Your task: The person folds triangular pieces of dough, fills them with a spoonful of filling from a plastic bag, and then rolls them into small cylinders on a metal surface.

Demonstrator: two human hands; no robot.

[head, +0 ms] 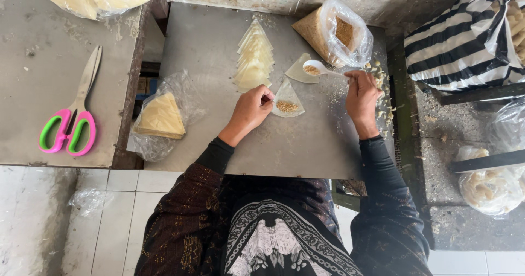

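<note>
Filling triangular wrappers on a grey metal tabletop [306,150] above a white tiled floor.

Left hand [251,109] has its fingers pinched together on the edge of a wrapper [287,98] holding crumbly filling at mid-tabletop; right hand [361,93] fingers are clamped on a white spoon [320,69] of filling, just beyond it, near an open bag of filling [339,32].

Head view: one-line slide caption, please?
Left hand pinches a filled triangular wrapper while right hand holds a white spoon of crumbly filling.
</note>
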